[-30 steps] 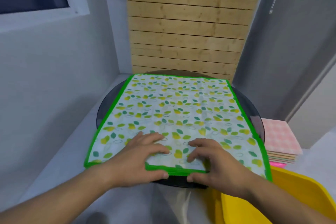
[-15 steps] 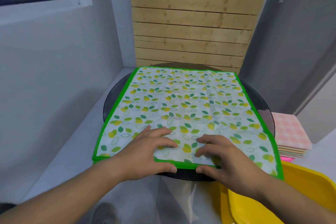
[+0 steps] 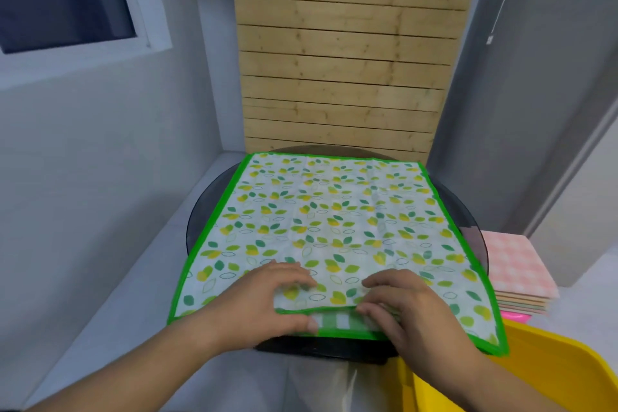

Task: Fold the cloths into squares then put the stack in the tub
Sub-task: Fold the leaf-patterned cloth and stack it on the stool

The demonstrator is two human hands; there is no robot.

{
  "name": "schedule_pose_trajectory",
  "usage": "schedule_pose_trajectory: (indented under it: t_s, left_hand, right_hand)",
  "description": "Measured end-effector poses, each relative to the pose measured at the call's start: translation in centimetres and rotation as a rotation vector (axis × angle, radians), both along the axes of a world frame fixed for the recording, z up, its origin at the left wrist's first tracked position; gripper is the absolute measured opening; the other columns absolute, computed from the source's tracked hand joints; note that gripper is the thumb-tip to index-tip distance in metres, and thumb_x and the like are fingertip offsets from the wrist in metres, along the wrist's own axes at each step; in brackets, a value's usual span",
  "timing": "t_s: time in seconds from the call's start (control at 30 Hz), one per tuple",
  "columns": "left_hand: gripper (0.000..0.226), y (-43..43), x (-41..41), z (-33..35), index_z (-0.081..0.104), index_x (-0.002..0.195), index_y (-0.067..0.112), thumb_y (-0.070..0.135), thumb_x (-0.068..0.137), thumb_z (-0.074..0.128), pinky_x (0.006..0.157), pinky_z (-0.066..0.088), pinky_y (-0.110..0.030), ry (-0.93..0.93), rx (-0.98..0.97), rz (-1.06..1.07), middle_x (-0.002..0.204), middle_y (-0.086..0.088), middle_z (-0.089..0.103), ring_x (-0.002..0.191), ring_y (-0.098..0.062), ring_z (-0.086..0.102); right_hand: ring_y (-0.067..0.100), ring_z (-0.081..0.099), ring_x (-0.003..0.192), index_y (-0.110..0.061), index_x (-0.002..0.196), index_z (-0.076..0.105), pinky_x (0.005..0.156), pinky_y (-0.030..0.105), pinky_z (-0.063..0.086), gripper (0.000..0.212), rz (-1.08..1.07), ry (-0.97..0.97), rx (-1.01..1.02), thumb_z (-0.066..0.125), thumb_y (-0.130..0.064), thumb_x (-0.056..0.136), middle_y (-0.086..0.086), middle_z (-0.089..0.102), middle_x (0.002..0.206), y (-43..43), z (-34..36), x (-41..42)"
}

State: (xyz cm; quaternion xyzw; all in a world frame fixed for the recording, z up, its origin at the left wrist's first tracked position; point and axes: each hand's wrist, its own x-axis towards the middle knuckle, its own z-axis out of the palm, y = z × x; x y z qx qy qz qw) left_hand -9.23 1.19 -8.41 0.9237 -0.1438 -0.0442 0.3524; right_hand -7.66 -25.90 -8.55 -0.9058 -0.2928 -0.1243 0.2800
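A white cloth [image 3: 334, 221] with green and yellow leaves and a bright green border lies spread flat over a round dark glass table [image 3: 207, 207]. My left hand [image 3: 264, 301] and my right hand [image 3: 404, 304] pinch its near edge at the middle. That edge is lifted a little, and a green-and-white striped layer [image 3: 337, 321] shows beneath it. A yellow tub [image 3: 548, 375] stands at the lower right, partly out of frame. A stack of folded cloths [image 3: 515, 264], pink checked on top, rests to the right of the table.
A grey wall with a window is on the left and a wooden slat panel stands behind the table. Grey panels close off the right side. A pale ledge runs along the left of the table.
Both hands have curled and raised the cloth's near edge, which lay flat before. The striped layer underneath has come into sight. The camera has tilted up slightly.
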Motion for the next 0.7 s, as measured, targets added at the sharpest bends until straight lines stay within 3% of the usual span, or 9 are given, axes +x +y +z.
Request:
schedule_pose_trajectory:
  t_s: [0.13, 0.27, 0.43, 0.57, 0.7]
  left_hand:
    - [0.048, 0.1, 0.3, 1.2, 0.073, 0.109, 0.042, 0.059, 0.067, 0.086, 0.102, 0.041, -0.012, 0.033, -0.053, 0.063, 0.118, 0.028, 0.065, 0.114, 0.014, 0.055]
    - [0.031, 0.2, 0.3, 2.3, 0.078, 0.096, 0.034, 0.05, 0.072, 0.087, 0.094, 0.046, -0.011, 0.073, -0.113, 0.1, 0.105, 0.023, 0.072, 0.104, 0.011, 0.062]
    - [0.005, 0.1, 0.8, 4.2, 0.082, 0.084, 0.023, 0.027, 0.083, 0.083, 0.091, 0.053, -0.021, 0.071, -0.201, 0.108, 0.09, 0.012, 0.078, 0.091, 0.0, 0.07]
    - [0.008, 0.3, 2.0, 5.9, 0.082, 0.075, 0.026, 0.028, 0.082, 0.083, 0.082, 0.052, -0.02, 0.039, -0.207, 0.126, 0.082, 0.011, 0.077, 0.084, -0.004, 0.071]
    - [0.012, 0.7, 3.7, 8.2, 0.081, 0.073, 0.024, 0.033, 0.081, 0.084, 0.077, 0.053, -0.027, -0.042, -0.228, 0.127, 0.08, 0.003, 0.077, 0.079, -0.013, 0.07]
  right_hand:
    - [-0.003, 0.054, 0.096, -0.032, 0.074, 0.069, 0.085, 0.009, 0.039, 0.027, -0.068, 0.004, 0.007, 0.062, -0.055, 0.086, -0.026, 0.062, 0.093, -0.1, 0.5, 0.5]
    - [0.0, 0.056, 0.09, -0.032, 0.069, 0.062, 0.077, 0.025, 0.05, 0.036, -0.102, -0.066, 0.052, 0.051, -0.064, 0.081, -0.024, 0.063, 0.084, 0.0, 0.9, 0.6]
    - [0.004, 0.058, 0.089, -0.035, 0.069, 0.057, 0.073, 0.029, 0.051, 0.035, -0.135, -0.128, 0.069, 0.052, -0.068, 0.082, -0.022, 0.064, 0.083, -0.4, 2.0, 1.3]
    - [0.0, 0.057, 0.085, -0.037, 0.069, 0.056, 0.071, 0.023, 0.047, 0.036, -0.139, -0.168, 0.095, 0.053, -0.07, 0.083, -0.025, 0.062, 0.08, -0.9, 3.1, 1.5]
    - [0.002, 0.06, 0.082, -0.032, 0.073, 0.066, 0.071, 0.024, 0.046, 0.025, -0.206, -0.228, 0.123, 0.061, -0.053, 0.087, -0.025, 0.062, 0.079, -2.1, 5.3, 2.2]
